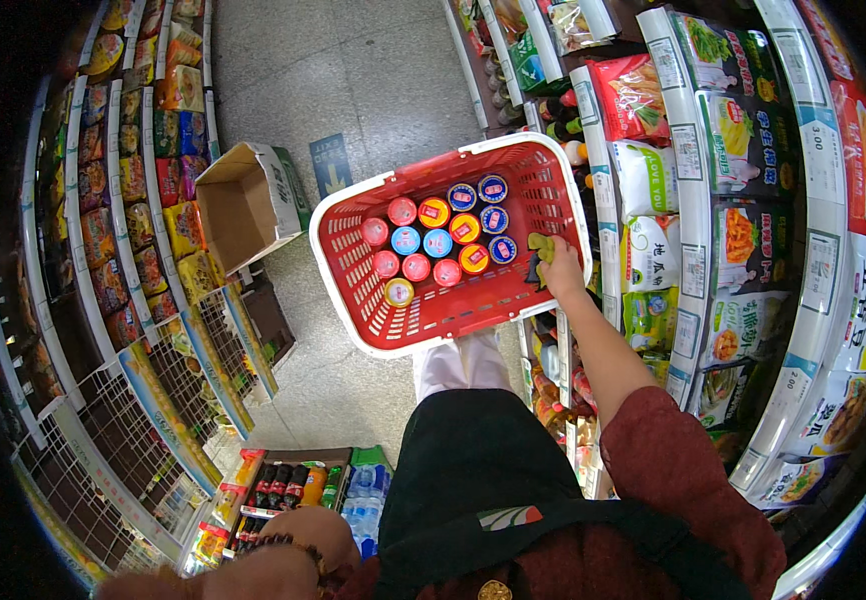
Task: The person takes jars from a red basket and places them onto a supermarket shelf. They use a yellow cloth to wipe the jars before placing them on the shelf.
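A red plastic shopping basket (328, 262) with a white rim is in front of my legs. Several cans stand upright inside, seen from the top: red-lidded cans (402, 211), light-blue cans (406, 241), orange-yellow cans (465, 229), dark-blue cans (494, 220) and a gold-topped can (399, 292). My right hand (564, 274) reaches over the basket's right end, its fingers on a crumpled yellow-green and dark item (542, 251), perhaps cloth. My left hand (332, 536) is low in view, past a beaded bracelet; its fingers are hidden.
Shelves of packaged foods (748, 142) rise close on the right. Instant-noodle shelves (133, 180) and wire racks (148, 442) line the left. An open cardboard box (234, 210) lies beyond the basket's left side. Bottled drinks (294, 486) stand at lower left.
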### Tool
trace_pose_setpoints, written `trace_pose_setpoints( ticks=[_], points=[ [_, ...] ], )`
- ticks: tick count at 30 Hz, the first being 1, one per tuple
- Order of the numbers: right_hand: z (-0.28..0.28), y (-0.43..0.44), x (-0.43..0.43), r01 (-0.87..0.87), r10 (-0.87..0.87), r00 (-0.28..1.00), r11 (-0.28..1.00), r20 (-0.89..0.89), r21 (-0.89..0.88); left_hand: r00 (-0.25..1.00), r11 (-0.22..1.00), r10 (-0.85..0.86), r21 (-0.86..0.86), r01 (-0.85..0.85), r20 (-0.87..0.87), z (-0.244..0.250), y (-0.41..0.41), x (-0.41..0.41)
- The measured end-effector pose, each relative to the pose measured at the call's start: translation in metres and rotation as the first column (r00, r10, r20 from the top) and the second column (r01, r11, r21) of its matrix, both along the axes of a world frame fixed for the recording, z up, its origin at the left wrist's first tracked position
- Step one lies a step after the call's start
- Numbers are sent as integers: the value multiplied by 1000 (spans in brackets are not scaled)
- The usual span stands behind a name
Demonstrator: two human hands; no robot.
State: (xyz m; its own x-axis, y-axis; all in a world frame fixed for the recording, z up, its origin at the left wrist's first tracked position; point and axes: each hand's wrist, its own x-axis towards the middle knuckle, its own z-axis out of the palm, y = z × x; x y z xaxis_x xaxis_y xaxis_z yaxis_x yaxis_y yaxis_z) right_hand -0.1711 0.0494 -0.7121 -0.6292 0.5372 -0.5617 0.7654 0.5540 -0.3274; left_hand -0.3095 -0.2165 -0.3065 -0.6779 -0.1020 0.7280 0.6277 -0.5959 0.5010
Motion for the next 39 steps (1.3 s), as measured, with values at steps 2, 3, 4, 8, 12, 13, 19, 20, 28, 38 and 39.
trace_pose_setpoints(
  ticks=[2,3,4,8,12,13,19,20,28,38,39],
  points=[
    [1,1,-3,14,-14,1000,1000,15,-3,871,910,-203,-243,337,447,-23,-29,-2],
    [-1,2,-3,15,-15,1000,1000,15,13,761,866,-40,-358,350,647,-39,-21,4],
    [-5,6,-1,24,-25,1000,999,15,42,641,911,44,-294,289,766,-69,-12,-2],
    [-5,1,-7,10,-11,998,1000,64,16,372,788,247,-409,460,895,-164,-33,24],
    [-14,-2,-13,-18,17,995,1000,94,8,154,714,444,-452,534,883,-271,-62,61],
    [-18,-3,-13,-30,29,996,999,84,15,235,579,549,-568,585,802,-298,-72,71],
    [-31,-8,-15,-130,121,989,986,86,106,381,249,686,-692,678,619,-376,-82,91],
    [-33,-11,-16,-166,154,983,978,98,130,424,210,684,-717,665,594,-385,-82,93],
    [-52,-115,-58,-828,792,517,558,-325,44,574,28,662,-782,623,482,-399,-57,88],
    [-148,-226,-72,-940,961,-124,-34,-248,340,604,100,577,-782,616,550,-407,-58,97],
    [-149,-228,-72,-930,965,-155,-70,-210,362,599,123,576,-784,609,555,-407,-59,98]
  ],
)
